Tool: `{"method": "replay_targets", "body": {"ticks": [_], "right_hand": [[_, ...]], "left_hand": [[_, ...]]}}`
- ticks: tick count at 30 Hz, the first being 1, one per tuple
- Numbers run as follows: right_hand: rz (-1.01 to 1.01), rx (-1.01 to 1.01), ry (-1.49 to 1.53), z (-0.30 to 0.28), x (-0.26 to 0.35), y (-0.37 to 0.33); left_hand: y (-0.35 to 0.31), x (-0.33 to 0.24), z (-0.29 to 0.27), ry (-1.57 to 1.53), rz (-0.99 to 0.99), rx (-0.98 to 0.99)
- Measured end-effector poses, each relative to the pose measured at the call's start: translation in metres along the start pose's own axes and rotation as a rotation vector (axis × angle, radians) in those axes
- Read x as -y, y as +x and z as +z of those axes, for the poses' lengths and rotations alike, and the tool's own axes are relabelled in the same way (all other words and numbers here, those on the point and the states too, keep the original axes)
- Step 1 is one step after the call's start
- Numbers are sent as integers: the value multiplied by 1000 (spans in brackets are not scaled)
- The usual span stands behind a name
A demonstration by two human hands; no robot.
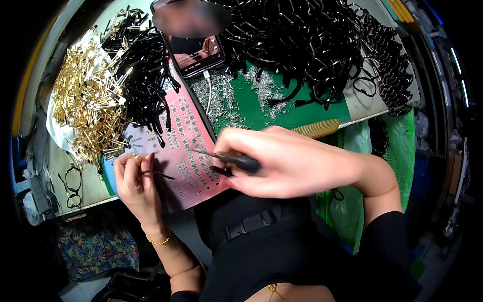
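Note:
My left hand (133,178) is pinched near the pink sheet's left side. A thin black glasses temple (162,174) sticks out from its fingers; a small gold-coloured bit shows at the fingertips. My right hand (287,163) is closed around the black handle of a screwdriver (244,162), whose thin metal shaft points left toward my left hand. Its tip is apart from the temple. The right hand is slightly blurred, and a second dark piece under its fingers is too hidden to name. Beneath both hands lies a pink printed sheet (193,189).
Gold-coloured metal parts (88,95) are heaped at the left, beside black temples (143,75). A phone (196,53) on a white cable stands behind small silver screws (221,95). Black glasses frames (302,45) fill the back right; a yellow comb (319,128) lies at the edge.

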State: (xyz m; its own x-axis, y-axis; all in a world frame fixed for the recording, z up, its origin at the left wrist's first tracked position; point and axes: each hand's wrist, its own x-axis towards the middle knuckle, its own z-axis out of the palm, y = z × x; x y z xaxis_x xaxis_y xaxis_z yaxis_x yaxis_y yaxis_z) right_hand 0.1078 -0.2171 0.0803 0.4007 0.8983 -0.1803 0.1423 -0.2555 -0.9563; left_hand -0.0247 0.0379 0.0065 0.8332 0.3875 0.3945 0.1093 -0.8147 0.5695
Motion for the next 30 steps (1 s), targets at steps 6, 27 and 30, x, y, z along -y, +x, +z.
{"method": "replay_targets", "body": {"ticks": [6, 27, 30], "right_hand": [[120, -99, 107, -5, -16, -37], [53, -10, -281, -2, -11, -44], [-19, 99, -393, -1, 0, -43]], "left_hand": [[-35, -63, 5, -492, -46, 346], [-16, -69, 4, -48, 616, 436], [-23, -80, 5, -41, 707, 404]]}}
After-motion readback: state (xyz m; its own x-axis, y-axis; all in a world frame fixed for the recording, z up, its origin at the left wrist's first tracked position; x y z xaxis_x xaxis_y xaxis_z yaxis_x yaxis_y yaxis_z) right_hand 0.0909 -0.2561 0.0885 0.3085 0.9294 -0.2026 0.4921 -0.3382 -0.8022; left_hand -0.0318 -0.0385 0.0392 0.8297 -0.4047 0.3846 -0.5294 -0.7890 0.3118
